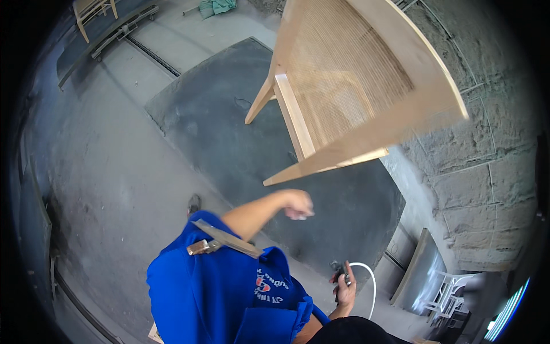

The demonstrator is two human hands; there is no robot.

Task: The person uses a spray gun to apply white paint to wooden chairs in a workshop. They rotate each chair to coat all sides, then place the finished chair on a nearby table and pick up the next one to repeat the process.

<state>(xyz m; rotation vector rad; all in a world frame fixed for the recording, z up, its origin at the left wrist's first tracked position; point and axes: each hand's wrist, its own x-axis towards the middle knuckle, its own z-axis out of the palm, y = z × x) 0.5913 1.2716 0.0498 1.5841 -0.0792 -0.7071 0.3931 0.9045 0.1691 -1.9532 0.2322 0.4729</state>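
Floor: grey concrete, dusty, with one darker sprayed patch (240, 126) under the work. Wall (487, 160): rough grey block, at my right.

Chair (349, 86): one, pale wood with a woven cane panel, tipped over the dark patch, frame edge toward me. A second chair (91, 11) stands at the far left corner of the floor.

Left hand (298, 204): one, arm raised and bent forward, fingers curled, just below the chair's lower rail, not touching it; whether it holds anything I cannot tell.

Right hand (345, 286): one, low by my hip, wrapped around a dark spray gun (339, 274) with one white hose (371, 286) looping down from it.

Panel (418, 269): one grey sheet leaning at the wall's foot.
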